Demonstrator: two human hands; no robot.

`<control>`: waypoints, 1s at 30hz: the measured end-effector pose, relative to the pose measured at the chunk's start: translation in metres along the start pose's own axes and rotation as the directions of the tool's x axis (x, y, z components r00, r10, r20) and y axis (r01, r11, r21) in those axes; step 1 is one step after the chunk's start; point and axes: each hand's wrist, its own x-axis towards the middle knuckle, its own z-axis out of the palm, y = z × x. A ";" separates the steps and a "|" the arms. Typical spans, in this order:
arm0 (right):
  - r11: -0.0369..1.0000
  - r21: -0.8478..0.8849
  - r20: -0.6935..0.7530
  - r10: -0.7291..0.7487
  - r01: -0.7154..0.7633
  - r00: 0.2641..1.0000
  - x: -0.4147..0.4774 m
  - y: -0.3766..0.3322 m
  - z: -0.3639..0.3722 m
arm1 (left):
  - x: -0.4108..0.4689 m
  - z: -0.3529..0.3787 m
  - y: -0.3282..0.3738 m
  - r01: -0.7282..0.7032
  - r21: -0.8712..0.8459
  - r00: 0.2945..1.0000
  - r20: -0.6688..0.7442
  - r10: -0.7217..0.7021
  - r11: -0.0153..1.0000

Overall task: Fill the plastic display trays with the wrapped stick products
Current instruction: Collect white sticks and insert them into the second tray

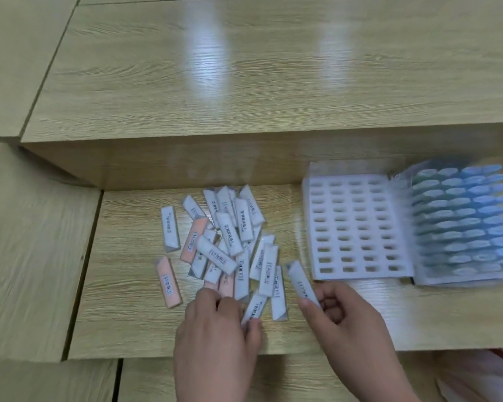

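Hands working apart: right hand (340, 311) pinching white stick (302, 281) by near end; left hand (215, 323) pinching second stick (254, 307); probably light, slick.

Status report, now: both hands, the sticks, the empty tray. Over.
Left hand pinches a stick at the pile's near edge. Right hand holds a white stick, short of the empty white tray. Nothing lies between them.

Head view, steep downward, close over desk (163, 329)

Blurry filled tray (462, 227) at right edge
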 end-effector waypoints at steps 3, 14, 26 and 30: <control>0.925 0.371 0.178 0.011 -0.078 0.984 0.002 -0.003 -0.013 | -0.003 -0.003 0.004 -0.009 -0.075 1.000 -0.009 0.009 0.997; 0.852 0.472 0.070 -0.292 0.226 0.954 0.061 -0.037 -0.071 | 0.030 -0.062 0.036 -0.089 -0.416 0.996 -0.029 0.085 0.905; 0.859 0.226 -0.344 -0.371 0.459 0.863 0.119 -0.054 -0.063 | 0.094 -0.054 0.097 -0.300 -0.282 0.920 -0.338 0.199 0.911; 0.831 0.274 -0.317 -0.397 0.484 0.861 0.127 -0.051 -0.060 | 0.106 -0.043 0.108 -0.347 -0.167 0.884 -0.386 0.263 0.923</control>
